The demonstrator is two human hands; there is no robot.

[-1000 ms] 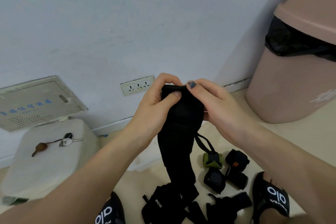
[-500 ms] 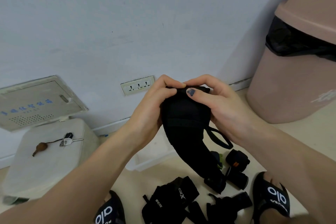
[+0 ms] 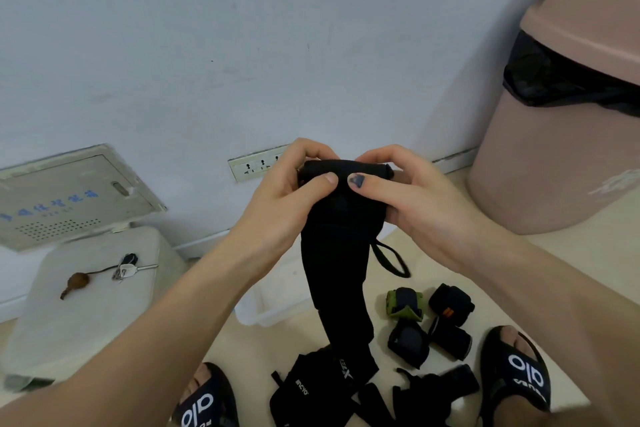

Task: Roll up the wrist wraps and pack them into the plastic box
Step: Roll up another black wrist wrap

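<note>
Pinching black wrist wrap (image 3: pixel 341 218) in both grips, left hand (image 3: pixel 287 204), right hand (image 3: pixel 412 204) | plastic box (image 3: pixel 273 305): contents hidden

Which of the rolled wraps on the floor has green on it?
The rolled wrap at the group's upper left, nearest the plastic box; the other three rolls are black.

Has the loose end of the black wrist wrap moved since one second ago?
Yes. The black wrist wrap has its hanging tail a little shorter now, ending higher against the unrolled wraps on the floor.

keys (image 3: pixel 126 270) – on white lid (image 3: pixel 86 308) | pink bin (image 3: pixel 554 166) – right | wall socket (image 3: pixel 256 166)
</note>
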